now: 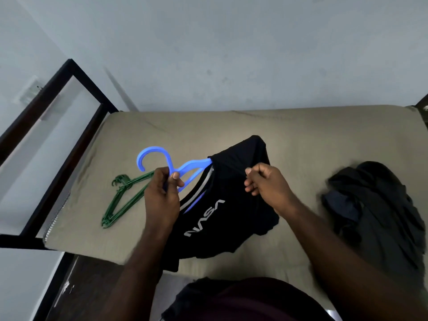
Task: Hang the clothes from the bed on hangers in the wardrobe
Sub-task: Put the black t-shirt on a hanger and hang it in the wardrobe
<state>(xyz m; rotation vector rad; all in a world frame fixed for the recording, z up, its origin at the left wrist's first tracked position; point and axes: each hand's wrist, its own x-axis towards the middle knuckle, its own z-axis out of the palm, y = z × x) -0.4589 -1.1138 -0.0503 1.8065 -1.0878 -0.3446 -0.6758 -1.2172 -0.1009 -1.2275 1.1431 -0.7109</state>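
While your left hand curls round the blue hanger just below its hook, thumb pressed on the stem, your right hand pinches a fold of the black T-shirt between thumb and bent fingers; so both hands are closed on something, the left on plastic and the right on cloth. You hold the hanger tilted, with the hook pointing up and to the left; one arm of it runs into the shirt's neck opening, and a strip of blue shows again inside the collar, beside the grey trim. The other arm sits behind your left hand and cannot be made out. White NASA lettering runs slantwise across the shirt's front. The shirt hangs from your two hands over the middle of the bed; its lower part reaches the near edge of the olive sheet, though whether it rests there or hangs just clear I cannot tell.

To your left, a bundle of green hangers lies flat on the sheet, partly behind your left hand. To your right, well apart from the shirt, a heap of dark clothes sits crumpled on the bed. A black bed frame borders the mattress on the left; a pale grey wall stands behind.
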